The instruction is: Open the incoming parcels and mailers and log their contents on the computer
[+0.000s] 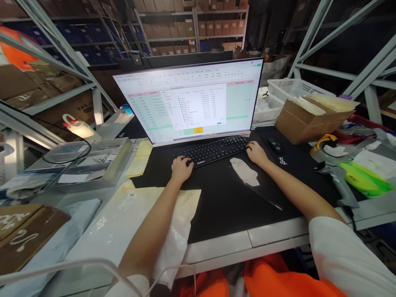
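Note:
My left hand (181, 168) rests on the left end of a black keyboard (213, 150), its fingers curled down onto the keys. At the keyboard's right end lies my right hand (256, 152), fingers bent on the keys, holding nothing. The keyboard sits on a black desk mat (229, 198) in front of a wide monitor (188, 101) showing a spreadsheet with a dialog box. A crumpled white tissue (245, 171) lies on the mat between my forearms. A black mouse (274, 144) sits just right of my right hand.
A cream plastic mailer bag (123, 225) lies under my left forearm. A cardboard box (309, 117), a white basket (293, 88), a barcode scanner (338, 181) and a green packet (366, 179) are on the right. A grey tray (93, 163) and a yellow pad (140, 161) are at the left.

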The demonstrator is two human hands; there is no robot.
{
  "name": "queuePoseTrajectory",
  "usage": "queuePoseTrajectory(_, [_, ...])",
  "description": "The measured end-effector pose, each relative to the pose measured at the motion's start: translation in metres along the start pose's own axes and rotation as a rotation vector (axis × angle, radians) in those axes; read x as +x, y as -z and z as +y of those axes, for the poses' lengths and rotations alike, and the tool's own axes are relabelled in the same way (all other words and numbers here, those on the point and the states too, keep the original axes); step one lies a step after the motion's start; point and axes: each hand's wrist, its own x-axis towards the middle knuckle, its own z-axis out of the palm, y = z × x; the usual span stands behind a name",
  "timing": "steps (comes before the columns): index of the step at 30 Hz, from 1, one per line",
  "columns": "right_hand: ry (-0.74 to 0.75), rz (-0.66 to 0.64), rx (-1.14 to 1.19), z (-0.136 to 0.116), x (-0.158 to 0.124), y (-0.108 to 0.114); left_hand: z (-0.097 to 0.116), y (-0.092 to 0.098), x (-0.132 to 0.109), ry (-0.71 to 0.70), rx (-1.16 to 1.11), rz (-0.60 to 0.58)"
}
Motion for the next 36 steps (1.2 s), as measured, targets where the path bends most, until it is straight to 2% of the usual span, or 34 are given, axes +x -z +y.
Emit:
queuePoseTrajectory(8, [0.11,-0.002,-0.017,-0.03,0.026,-0.008,0.0,0.002,-0.002,-0.002,0.006,0.001])
queuePoseTrajectory(11, [0.11,0.024,-0.013,-0.028,0.029,0.0,-0.001,0.001,-0.002,-0.002,0.015,-0.004])
queuePoseTrajectory(14, [0.08,0.083,-0.035,0.0,0.027,0.024,-0.001,0.0,-0.002,-0.001,0.014,-0.001])
queuePoseTrajectory(18, [-0.105,0.213,-0.21,0.062,0.02,0.054,0.0,-0.002,-0.001,0.006,-0.021,0.01])
queuePoseTrajectory(22, [-0.034,0.178,-0.191,0.108,0.004,0.053,0.0,-0.003,0.0,0.021,-0.069,0.029])
queuePoseTrajectory(24, [-0.028,0.192,-0.18,0.12,-0.004,0.045,-0.001,-0.004,0.0,0.028,-0.079,0.034])
queuePoseTrajectory(29, [-0.167,0.225,-0.147,0.135,-0.009,0.027,-0.002,-0.003,0.0,0.036,-0.054,0.02])
queuePoseTrajectory(36, [-0.165,0.25,-0.089,0.139,-0.008,0.025,-0.002,0.0,0.001,0.032,-0.008,0.004])
